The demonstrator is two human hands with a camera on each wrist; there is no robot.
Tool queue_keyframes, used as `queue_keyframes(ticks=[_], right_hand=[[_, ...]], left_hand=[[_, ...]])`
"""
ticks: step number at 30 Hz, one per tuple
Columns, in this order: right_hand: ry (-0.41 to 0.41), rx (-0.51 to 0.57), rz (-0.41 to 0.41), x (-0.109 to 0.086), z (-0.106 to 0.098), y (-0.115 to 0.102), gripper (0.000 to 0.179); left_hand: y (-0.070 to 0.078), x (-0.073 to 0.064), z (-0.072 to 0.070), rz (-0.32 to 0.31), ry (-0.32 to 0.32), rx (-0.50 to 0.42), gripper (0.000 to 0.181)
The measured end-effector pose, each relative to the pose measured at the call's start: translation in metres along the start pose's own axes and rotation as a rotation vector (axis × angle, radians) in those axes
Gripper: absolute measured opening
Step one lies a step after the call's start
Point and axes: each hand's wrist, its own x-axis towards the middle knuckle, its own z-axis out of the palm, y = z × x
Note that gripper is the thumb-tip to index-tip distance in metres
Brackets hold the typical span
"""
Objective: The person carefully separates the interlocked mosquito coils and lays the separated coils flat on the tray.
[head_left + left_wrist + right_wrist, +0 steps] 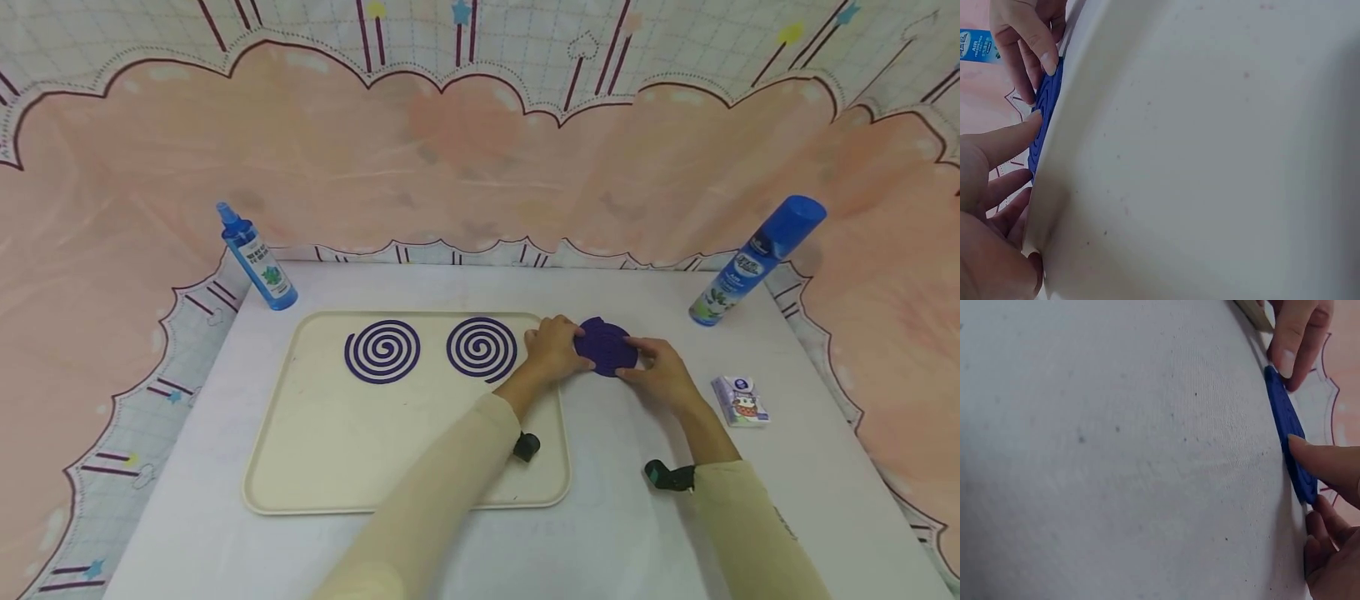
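Note:
A dark blue-purple mosquito coil disc (606, 350), its turns packed close together, lies between both hands just right of the tray. My left hand (553, 350) holds its left edge, reaching across the tray's right rim. From the other side my right hand (663, 372) grips the right edge; in the right wrist view its thumb presses on the coil (1286, 425) while the other fingers curl at the rim. Two single spiral coils lie flat on the cream tray (337, 458): a left coil (382, 352) and a right coil (482, 348).
Left behind the tray stands a blue spray bottle (258, 262). At the back right is a tall blue aerosol can (753, 262). A small purple and white pack (741, 402) lies right of my right hand. White cloth covers the table (600, 550); a patterned curtain (450, 167) hangs behind.

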Motion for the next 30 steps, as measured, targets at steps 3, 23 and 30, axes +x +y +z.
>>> queue_keyframes(ticks=[3,23,30], right_hand=[[0.031,0.016,-0.035,-0.001,0.001,-0.002,0.064],[0.016,0.211,0.048,-0.008,0.004,-0.005,0.068],[-0.001,0.329,0.021,-0.009,0.005,-0.005,0.071]], left_hand=[[0.0,-0.001,0.0,-0.009,0.006,-0.026,0.056],[-0.005,-0.004,-0.005,0.015,0.002,-0.148,0.052],[-0.01,-0.004,-0.007,0.037,-0.002,-0.202,0.049]])
